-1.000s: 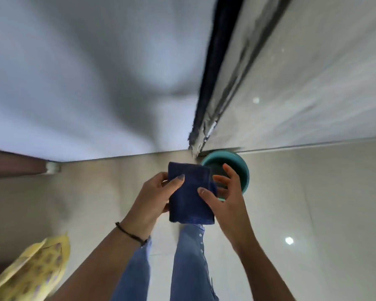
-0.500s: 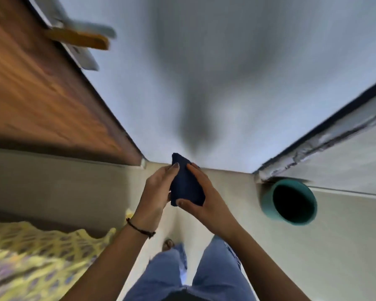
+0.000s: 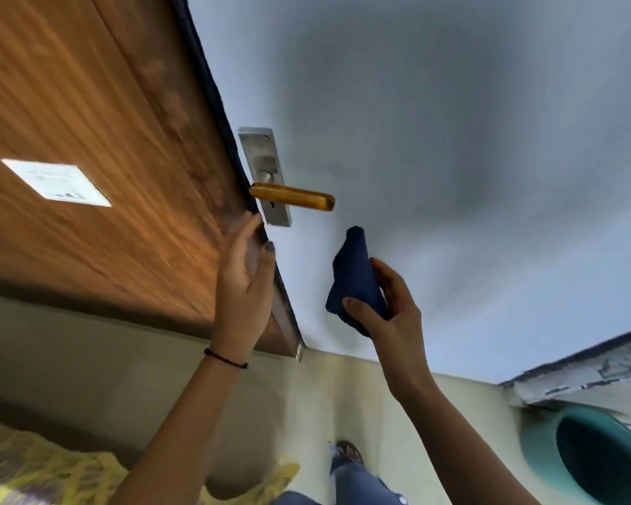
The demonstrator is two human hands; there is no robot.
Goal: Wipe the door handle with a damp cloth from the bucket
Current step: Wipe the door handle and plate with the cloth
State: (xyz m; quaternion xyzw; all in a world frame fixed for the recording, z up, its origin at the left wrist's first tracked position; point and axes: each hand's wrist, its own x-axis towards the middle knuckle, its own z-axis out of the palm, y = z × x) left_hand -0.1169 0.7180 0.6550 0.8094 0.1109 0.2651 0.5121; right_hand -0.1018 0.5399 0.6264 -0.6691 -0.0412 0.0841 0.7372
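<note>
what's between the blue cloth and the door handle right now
Nothing: in the head view only bare pale wall separates the blue cloth, held in the right hand, from the door handle above it.

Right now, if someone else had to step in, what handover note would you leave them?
Left hand: open, braced on the door edge just below the handle plate.
Right hand: gripping the folded blue cloth, raised below the door handle, not touching it.
Bucket: on the floor, lower right.
Done: cloth in hand.
Left: wipe the handle; whether the cloth is damp cannot be told.
</note>
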